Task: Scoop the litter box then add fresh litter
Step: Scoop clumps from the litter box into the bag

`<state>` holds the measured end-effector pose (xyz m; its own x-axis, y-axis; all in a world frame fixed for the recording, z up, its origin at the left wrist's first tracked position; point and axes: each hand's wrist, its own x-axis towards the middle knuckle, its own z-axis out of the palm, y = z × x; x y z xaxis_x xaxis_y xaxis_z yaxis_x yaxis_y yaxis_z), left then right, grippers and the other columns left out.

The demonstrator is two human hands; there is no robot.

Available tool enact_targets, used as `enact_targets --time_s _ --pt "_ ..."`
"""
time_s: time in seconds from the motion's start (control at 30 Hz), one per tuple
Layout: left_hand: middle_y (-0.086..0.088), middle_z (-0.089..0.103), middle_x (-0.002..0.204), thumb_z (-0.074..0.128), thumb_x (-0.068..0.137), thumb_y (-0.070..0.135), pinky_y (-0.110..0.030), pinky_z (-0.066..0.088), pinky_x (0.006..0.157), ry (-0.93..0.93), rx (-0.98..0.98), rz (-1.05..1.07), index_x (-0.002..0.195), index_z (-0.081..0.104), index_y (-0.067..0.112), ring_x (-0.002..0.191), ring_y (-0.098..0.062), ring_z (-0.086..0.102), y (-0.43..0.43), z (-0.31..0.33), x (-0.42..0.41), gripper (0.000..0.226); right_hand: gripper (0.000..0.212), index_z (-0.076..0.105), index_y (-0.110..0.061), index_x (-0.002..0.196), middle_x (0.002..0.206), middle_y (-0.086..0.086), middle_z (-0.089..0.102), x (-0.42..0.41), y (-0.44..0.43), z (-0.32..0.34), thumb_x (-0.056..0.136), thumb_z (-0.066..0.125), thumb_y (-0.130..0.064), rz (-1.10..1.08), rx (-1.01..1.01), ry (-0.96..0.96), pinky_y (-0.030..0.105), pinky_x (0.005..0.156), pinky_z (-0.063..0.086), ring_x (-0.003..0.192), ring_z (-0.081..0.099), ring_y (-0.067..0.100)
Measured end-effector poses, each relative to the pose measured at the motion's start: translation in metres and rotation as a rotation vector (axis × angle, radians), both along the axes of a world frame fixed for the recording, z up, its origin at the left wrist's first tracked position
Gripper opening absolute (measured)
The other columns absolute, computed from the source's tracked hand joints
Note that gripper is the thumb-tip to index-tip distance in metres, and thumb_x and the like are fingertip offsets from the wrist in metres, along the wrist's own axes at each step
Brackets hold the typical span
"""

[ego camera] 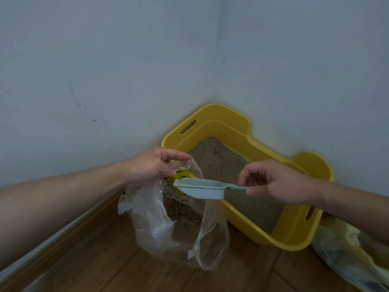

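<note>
Two hands: both are up in front of the yellow box, one on each side.
Left hand (150, 166): fingers pinched shut on the top edge of the clear plastic bag (174, 226), holding its mouth open.
Right hand (273, 182): thumb and fingers closed on the thin handle of the pale blue scoop (200, 189).
Scoop: its cup end is at the bag's mouth, just under the left hand; what is in the cup cannot be seen.
Bag: hangs down to the wood floor (105, 266); brown clumps sit inside it.
Litter box (294, 237): yellow, pushed into the corner of the grey walls (105, 60), with grey litter (219, 163) flat inside.
Beside the box: another printed bag (349, 256) lies on the floor at the right, partly hidden by the right arm.
</note>
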<state>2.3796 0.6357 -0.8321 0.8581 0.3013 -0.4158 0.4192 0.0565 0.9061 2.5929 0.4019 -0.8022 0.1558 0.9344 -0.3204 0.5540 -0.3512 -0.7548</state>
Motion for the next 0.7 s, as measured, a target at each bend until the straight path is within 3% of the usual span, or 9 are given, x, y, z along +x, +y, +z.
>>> enact_targets --time_s 0.17,0.27,0.37,0.53,0.7 --pt "0.002 0.069 0.125 0.054 0.084 -0.018 -0.041 0.047 0.105 0.014 0.04 0.023 0.117 0.07 0.024 0.119 -0.024 0.062 -0.002 -0.002 0.007 0.056 0.031 0.07 -0.021 0.105 0.083 -0.009 0.066 0.01 -0.013 0.013 0.084 0.073 0.001 -0.063 0.005 0.031 0.015 0.066 0.047 0.069 0.057 -0.005" --pt "-0.003 0.07 0.124 0.055 0.082 -0.015 -0.048 0.043 0.109 0.029 0.053 0.018 0.123 0.068 0.023 0.12 -0.027 0.062 0.0 -0.003 0.008 0.057 0.034 0.071 -0.026 0.105 0.08 -0.009 0.065 0.016 -0.02 0.019 0.083 0.075 -0.001 -0.104 0.017 -0.005 0.014 0.065 0.047 0.066 0.056 -0.005" --pt "0.002 0.067 0.129 0.06 0.075 -0.005 -0.045 0.044 0.107 0.024 0.039 0.003 0.123 0.068 0.025 0.121 -0.023 0.062 -0.001 -0.004 0.01 0.057 0.03 0.071 -0.032 0.102 0.082 -0.009 0.066 0.026 -0.026 0.016 0.083 0.076 -0.009 -0.18 0.014 -0.167 0.012 0.065 0.045 0.069 0.056 -0.006" --pt "0.009 0.064 0.132 0.055 0.085 -0.016 -0.037 0.048 0.103 0.012 0.051 -0.001 0.119 0.069 0.03 0.124 -0.015 0.059 -0.009 -0.003 0.019 0.058 0.028 0.071 -0.026 0.112 0.091 -0.012 0.067 0.044 -0.032 -0.004 0.085 0.075 -0.02 -0.21 -0.173 -0.45 0.024 0.074 0.049 0.083 0.061 0.003" --pt "0.013 0.065 0.13 0.061 0.08 -0.008 -0.04 0.046 0.105 0.018 0.088 -0.016 0.12 0.07 0.031 0.123 -0.013 0.06 -0.011 -0.005 0.024 0.057 0.018 0.075 -0.017 0.096 0.08 0.003 0.07 0.064 -0.033 -0.024 0.081 0.07 -0.024 -0.137 -0.405 -0.705 0.033 0.06 0.049 0.07 0.062 0.016"
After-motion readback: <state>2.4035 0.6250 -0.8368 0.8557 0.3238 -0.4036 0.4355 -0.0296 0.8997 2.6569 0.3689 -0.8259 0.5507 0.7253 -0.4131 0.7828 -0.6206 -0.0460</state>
